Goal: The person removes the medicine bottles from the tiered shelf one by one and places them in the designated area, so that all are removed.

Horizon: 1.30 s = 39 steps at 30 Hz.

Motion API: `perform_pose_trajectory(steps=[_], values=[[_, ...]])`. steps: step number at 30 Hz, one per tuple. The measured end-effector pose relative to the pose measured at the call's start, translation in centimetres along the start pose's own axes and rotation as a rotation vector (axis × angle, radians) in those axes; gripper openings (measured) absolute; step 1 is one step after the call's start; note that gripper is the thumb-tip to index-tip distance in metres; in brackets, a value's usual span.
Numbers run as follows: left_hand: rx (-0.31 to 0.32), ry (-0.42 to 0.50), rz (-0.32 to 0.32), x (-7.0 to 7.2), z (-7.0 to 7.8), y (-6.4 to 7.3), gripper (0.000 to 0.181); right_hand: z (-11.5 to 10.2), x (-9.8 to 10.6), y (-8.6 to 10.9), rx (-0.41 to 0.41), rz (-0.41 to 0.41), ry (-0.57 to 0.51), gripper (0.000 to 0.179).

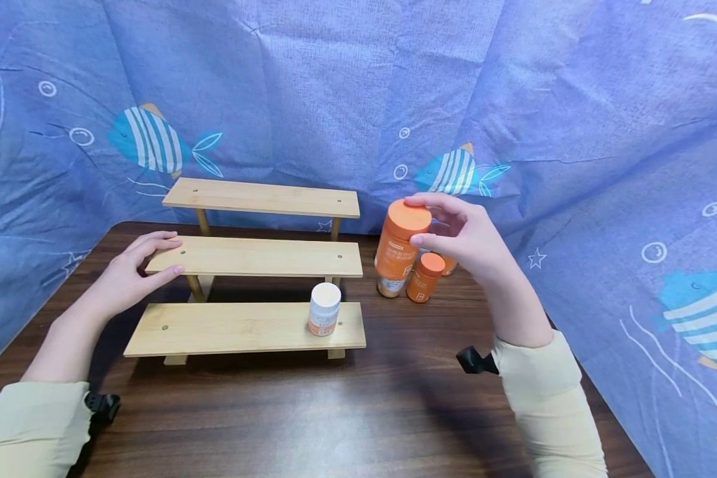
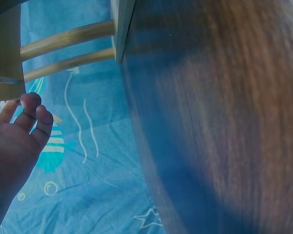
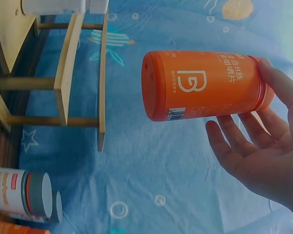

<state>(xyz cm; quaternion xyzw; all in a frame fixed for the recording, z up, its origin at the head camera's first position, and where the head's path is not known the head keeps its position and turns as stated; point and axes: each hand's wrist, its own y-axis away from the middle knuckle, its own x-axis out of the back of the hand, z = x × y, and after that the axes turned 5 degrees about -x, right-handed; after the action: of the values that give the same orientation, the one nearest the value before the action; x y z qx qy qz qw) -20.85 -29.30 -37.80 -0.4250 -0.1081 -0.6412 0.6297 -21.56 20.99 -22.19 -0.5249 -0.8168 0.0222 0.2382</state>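
My right hand (image 1: 463,232) grips a large orange bottle (image 1: 397,249) by its orange lid, thumb on one side and fingers on the other. In the right wrist view the bottle (image 3: 202,85) hangs clear of the rack, its base toward the shelves. My left hand (image 1: 128,272) holds the left end of the middle board of a three-step wooden rack (image 1: 263,257), thumb at the front corner and fingers at the back. A white bottle (image 1: 324,309) stands at the right of the lowest step.
A small orange bottle (image 1: 425,279) stands on the dark wood table (image 1: 311,411) below my right hand, with more bottles partly hidden behind. White bottles with grey lids (image 3: 39,195) show in the right wrist view. A blue fish-print cloth (image 1: 334,86) hangs behind.
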Motion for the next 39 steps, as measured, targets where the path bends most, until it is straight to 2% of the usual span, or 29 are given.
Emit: perform_pose_trajectory(steps=[5,19,26,34,39], values=[[0.007,-0.001,-0.008,0.0,0.1,0.0,0.05,0.5,1.2,1.0,-0.015,0.031,-0.015,0.047],[0.012,-0.005,-0.001,0.1,0.1,0.0,0.049,2.5,4.1,3.3,0.026,0.12,-0.015,0.046],[0.013,-0.004,-0.003,0.1,0.1,0.0,0.049,3.3,5.4,4.4,0.045,0.117,-0.063,0.048],[0.015,-0.003,-0.006,0.1,0.1,0.0,0.049,4.2,6.8,5.3,0.085,0.152,-0.097,0.05],[0.011,-0.005,-0.006,0.1,0.0,0.0,0.049,5.3,7.5,5.7,0.073,0.167,-0.108,0.05]])
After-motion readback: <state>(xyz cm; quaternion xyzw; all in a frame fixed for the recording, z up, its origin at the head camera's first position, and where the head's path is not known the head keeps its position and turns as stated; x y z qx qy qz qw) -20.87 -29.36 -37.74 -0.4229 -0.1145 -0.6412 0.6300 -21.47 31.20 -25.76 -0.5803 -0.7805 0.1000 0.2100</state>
